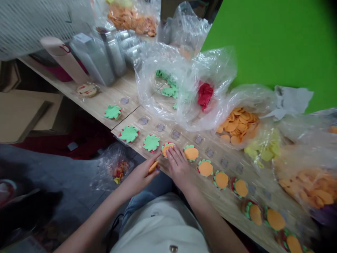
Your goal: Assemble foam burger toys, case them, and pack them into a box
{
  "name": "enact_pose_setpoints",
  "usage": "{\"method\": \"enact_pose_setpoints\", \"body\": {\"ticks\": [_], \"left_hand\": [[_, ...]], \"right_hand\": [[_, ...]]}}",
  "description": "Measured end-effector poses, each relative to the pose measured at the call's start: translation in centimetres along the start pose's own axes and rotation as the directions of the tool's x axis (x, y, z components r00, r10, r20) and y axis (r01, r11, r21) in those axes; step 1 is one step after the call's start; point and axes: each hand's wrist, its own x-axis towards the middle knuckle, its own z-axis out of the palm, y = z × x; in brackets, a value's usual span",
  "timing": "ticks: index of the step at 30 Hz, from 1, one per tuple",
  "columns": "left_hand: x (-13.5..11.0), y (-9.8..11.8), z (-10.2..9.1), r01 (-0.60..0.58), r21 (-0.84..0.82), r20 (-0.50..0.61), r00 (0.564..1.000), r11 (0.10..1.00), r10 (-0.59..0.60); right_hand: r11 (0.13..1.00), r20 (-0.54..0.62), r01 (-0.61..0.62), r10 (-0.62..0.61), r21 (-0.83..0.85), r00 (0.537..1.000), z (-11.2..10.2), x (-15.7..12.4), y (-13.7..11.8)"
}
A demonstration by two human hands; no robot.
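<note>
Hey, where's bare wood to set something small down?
Probably best: the tabletop patch between the bottles, pale disc, small grey piece and clear bag. A narrow strip shows between the orange circles and the near edge. It's crowded along the far side with other bags, and around the right hand.

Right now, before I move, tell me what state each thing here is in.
Left hand: closed around orange pieces, count unclear.
Right hand: fingers extended, partly covering an orange-topped stack.
Three leftmost stacks: green on top.
Stacks beyond the right hand: orange on top.
Bag of green pieces: clear, crumpled.
Bag of orange discs: clear, partly filled.
Pink bottle: upright, lid on.
</note>
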Motion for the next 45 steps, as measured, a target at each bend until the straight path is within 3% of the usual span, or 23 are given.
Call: {"method": "enact_pose_setpoints", "body": {"ticks": [2, 4, 5, 7, 9, 10, 11, 13, 15, 17, 18, 20, 22, 25, 28, 31, 33, 35, 38, 42, 45], "left_hand": [[-0.3, 0.0, -0.1, 0.084, -0.203, 0.007, 0.996, 0.975, -0.085], [-0.6, 0.4, 0.0, 0.179, -0.499, 0.026, 0.981, 0.848, -0.192], [-0.7, 0.6, 0.2, 0.189, -0.627, 0.022, 0.974, 0.755, -0.225], [-0.6, 1.3, 0.9, 0.109, -0.784, -0.05, 0.97, 0.611, -0.237], [-0.2, 2.0, 1.7, -0.004, -0.824, -0.157, 0.963, 0.566, -0.221], [0.1, 2.3, 1.9, -0.046, -0.827, -0.195, 0.958, 0.56, -0.209], [0.3, 2.4, 2.0, -0.085, -0.829, -0.228, 0.954, 0.553, -0.195], [0.7, 2.6, 1.2, -0.192, -0.815, -0.334, 0.926, 0.546, -0.174], [0.7, 2.3, -0.5, -0.285, -0.744, -0.479, 0.858, 0.604, -0.185], [0.3, 1.7, -2.4, -0.259, -0.613, -0.575, 0.794, 0.746, -0.197], [0.0, 1.3, -3.2, -0.198, -0.542, -0.581, 0.79, 0.816, -0.194], [-0.6, 0.4, -4.2, -0.061, -0.423, -0.524, 0.831, 0.904, -0.188], [-1.0, -0.3, -4.5, 0.028, -0.367, -0.435, 0.878, 0.93, -0.198], [-1.1, -0.8, -4.2, 0.081, -0.353, -0.346, 0.914, 0.932, -0.211], [-0.9, -0.9, -4.1, 0.078, -0.265, -0.366, 0.914, 0.961, -0.175], [-0.7, -0.9, -4.4, 0.089, -0.052, -0.38, 0.92, 0.995, -0.102], [-0.7, -0.7, -4.6, 0.094, 0.152, -0.35, 0.936, 0.984, -0.036], [-0.7, -0.5, -4.7, 0.097, 0.357, -0.296, 0.955, 0.929, 0.014], [-0.4, -0.3, -4.6, 0.104, 0.565, -0.229, 0.973, 0.819, 0.035], [0.7, -0.2, -4.2, 0.147, 0.692, -0.211, 0.977, 0.707, 0.003], [1.3, -0.1, -4.2, 0.155, 0.696, -0.204, 0.979, 0.701, -0.014]], "right_hand": [[0.994, -0.019, -0.081, 0.083, 0.067, 0.996, -1.0, -1.1, -0.7], [0.935, -0.051, -0.256, 0.276, 0.246, 0.96, -1.8, -1.7, -1.7], [0.851, -0.027, -0.361, 0.401, 0.382, 0.916, -2.1, -1.6, -2.4], [0.541, 0.17, -0.536, 0.583, 0.648, 0.795, -2.1, -0.8, -4.0], [0.199, 0.397, -0.602, 0.588, 0.773, 0.705, -1.8, 0.9, -5.3], [0.084, 0.462, -0.606, 0.568, 0.791, 0.681, -1.5, 1.8, -5.7], [0.014, 0.493, -0.602, 0.558, 0.798, 0.668, -1.3, 2.7, -5.9], [-0.022, 0.493, -0.59, 0.574, 0.807, 0.653, -1.1, 4.2, -5.3], [0.051, 0.47, -0.603, 0.577, 0.796, 0.668, -1.0, 5.4, -3.9], [0.281, 0.356, -0.596, 0.588, 0.752, 0.726, -0.8, 6.5, -2.6], [0.441, 0.257, -0.563, 0.58, 0.699, 0.773, -0.7, 7.0, -2.1], [0.737, 0.061, -0.433, 0.474, 0.519, 0.879, -0.1, 8.0, -1.9], [0.882, -0.015, -0.302, 0.329, 0.362, 0.944, 0.5, 8.8, -2.2], [0.924, -0.026, -0.238, 0.257, 0.299, 0.966, 1.3, 9.5, -2.9], [0.98, -0.06, -0.082, 0.094, 0.183, 0.994, 1.7, 9.6, -2.8], [0.993, -0.014, 0.118, -0.118, 0.002, 0.993, 2.1, 8.9, -2.5], [0.985, 0.044, 0.163, -0.16, -0.061, 0.986, 2.3, 7.9, -2.5], [0.985, 0.064, 0.157, -0.153, -0.067, 0.986, 2.1, 6.6, -2.6], [0.998, -0.007, 0.052, -0.052, -0.038, 0.999, 1.5, 5.0, -2.7], [0.984, -0.033, -0.14, 0.137, -0.11, 0.99, 1.5, 5.0, -2.7], [0.97, 0.036, -0.161, 0.17, -0.18, 0.985, 1.9, 5.4, -2.9]]}}
